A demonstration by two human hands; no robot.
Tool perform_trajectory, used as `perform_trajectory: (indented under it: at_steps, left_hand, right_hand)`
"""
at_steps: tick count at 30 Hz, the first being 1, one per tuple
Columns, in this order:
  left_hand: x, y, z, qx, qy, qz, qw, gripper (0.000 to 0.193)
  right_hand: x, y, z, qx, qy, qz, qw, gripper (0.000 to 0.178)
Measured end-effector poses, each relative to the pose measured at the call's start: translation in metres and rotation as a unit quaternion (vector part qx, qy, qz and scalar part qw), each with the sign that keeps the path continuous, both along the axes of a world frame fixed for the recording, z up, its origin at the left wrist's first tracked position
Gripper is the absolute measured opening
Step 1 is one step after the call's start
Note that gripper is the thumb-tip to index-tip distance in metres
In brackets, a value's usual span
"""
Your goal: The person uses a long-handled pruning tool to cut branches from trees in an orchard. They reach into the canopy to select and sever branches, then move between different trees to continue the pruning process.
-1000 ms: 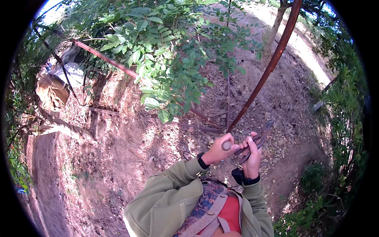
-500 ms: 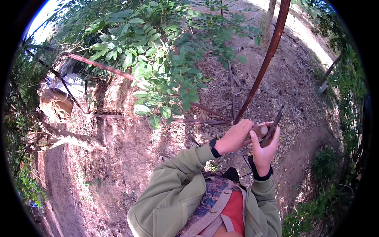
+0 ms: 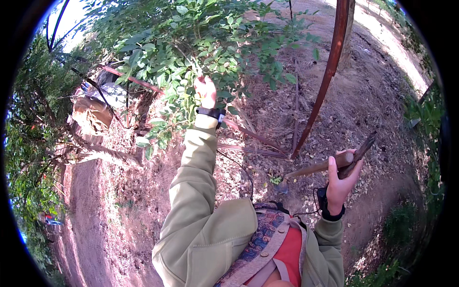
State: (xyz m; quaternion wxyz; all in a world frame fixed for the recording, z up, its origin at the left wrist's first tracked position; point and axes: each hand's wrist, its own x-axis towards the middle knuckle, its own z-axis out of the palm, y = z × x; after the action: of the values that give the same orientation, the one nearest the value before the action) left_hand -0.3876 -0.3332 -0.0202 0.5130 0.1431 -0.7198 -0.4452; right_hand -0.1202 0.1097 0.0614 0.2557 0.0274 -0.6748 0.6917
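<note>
My left hand (image 3: 206,91) is raised among the leaves of a green shrub (image 3: 158,57), its fingers curled at a leafy branch; leaves partly hide the grip. Lower right, my right hand (image 3: 345,184) grips two long pieces together. One is a round brown wooden handle (image 3: 318,166) with its blunt end by my thumb, narrowing toward the left. The other is a darker, rough, slim piece (image 3: 364,149), slanting up and away; its kind is unclear.
A rusty metal bar (image 3: 325,86) rises at the right of the shrub and meets low rails (image 3: 258,151) near the ground. A bare branch (image 3: 107,154) and a brown sack-like bundle (image 3: 91,116) lie left. Dry leaves cover the soil.
My left hand has let go of the wooden handle and reached up and left into the shrub. My right hand keeps both pieces and is slightly farther right. The view has shifted a little.
</note>
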Motion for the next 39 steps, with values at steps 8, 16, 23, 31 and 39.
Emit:
perform_trajectory:
  at_steps: [8, 16, 23, 31, 39]
  left_hand:
    - [-0.05, -0.098, 0.002, 0.168, -0.167, -0.057, 0.97, 0.039]
    - [-0.066, -0.136, -0.01, 0.005, -0.066, -0.156, 0.986, 0.045]
    - [-0.071, -0.104, -0.002, 0.229, -0.044, -0.267, 0.935, 0.053]
    - [-0.045, -0.099, 0.013, 0.141, -0.103, -0.358, 0.917, 0.023]
    - [-0.065, -0.121, 0.015, 0.145, -0.071, -0.138, 0.977, 0.015]
  right_hand:
    - [-0.033, 0.033, -0.007, 0.002, -0.002, 0.009, 1.0, 0.043]
    - [-0.043, 0.025, -0.003, 0.033, -0.004, 0.041, 0.999, 0.044]
    - [-0.041, 0.002, 0.003, 0.031, -0.022, 0.059, 0.998, 0.043]
    - [-0.041, -0.019, -0.002, 0.024, -0.022, 0.05, 0.998, 0.044]
    - [-0.04, -0.034, 0.003, 0.065, -0.027, 0.078, 0.994, 0.044]
